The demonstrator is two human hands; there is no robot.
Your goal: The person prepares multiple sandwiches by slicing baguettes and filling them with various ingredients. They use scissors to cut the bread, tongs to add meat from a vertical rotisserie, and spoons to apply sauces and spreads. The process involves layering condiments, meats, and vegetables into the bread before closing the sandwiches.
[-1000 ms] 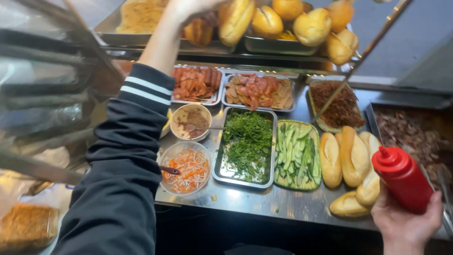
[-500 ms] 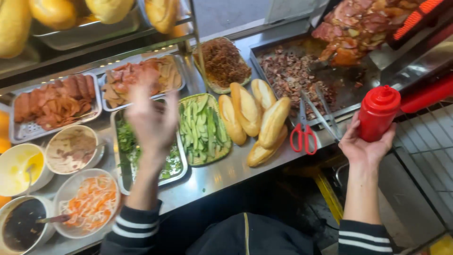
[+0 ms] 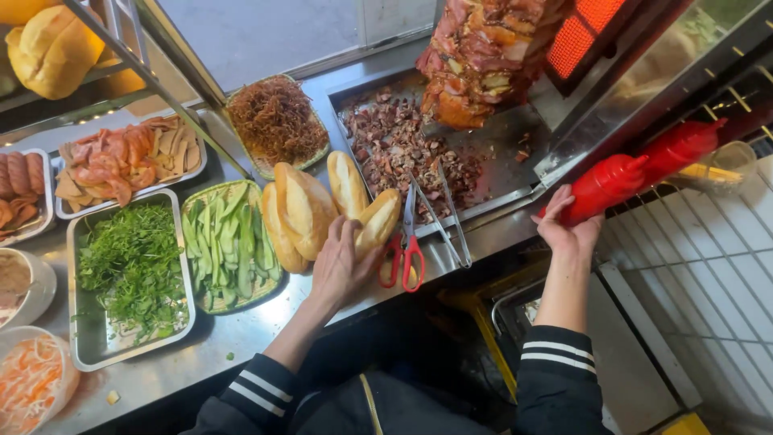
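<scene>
My left hand (image 3: 342, 262) rests on the near end of a bread roll (image 3: 372, 225), fingers curled around it, at the front of a pile of baguette rolls (image 3: 302, 209) on the steel counter. My right hand (image 3: 568, 229) is closed around the base of a red squeeze bottle (image 3: 604, 187), held tilted at the right edge of the counter. A second red squeeze bottle (image 3: 680, 147) stands just behind it. Red-handled scissors (image 3: 409, 246) lie right of the left hand.
Metal tongs (image 3: 447, 213) lie on the tray of chopped meat (image 3: 403, 145) under a vertical meat spit (image 3: 483, 48). Trays of cucumber sticks (image 3: 225, 242), green herbs (image 3: 133, 266), sliced cold cuts (image 3: 121, 161), shredded meat (image 3: 274, 117) and a bowl of pickled carrot (image 3: 32, 383) fill the counter's left.
The view has swung right. My left hand dropped from mid-air onto the bread roll. My right hand carried the red bottle to the counter's right edge beside another bottle.
</scene>
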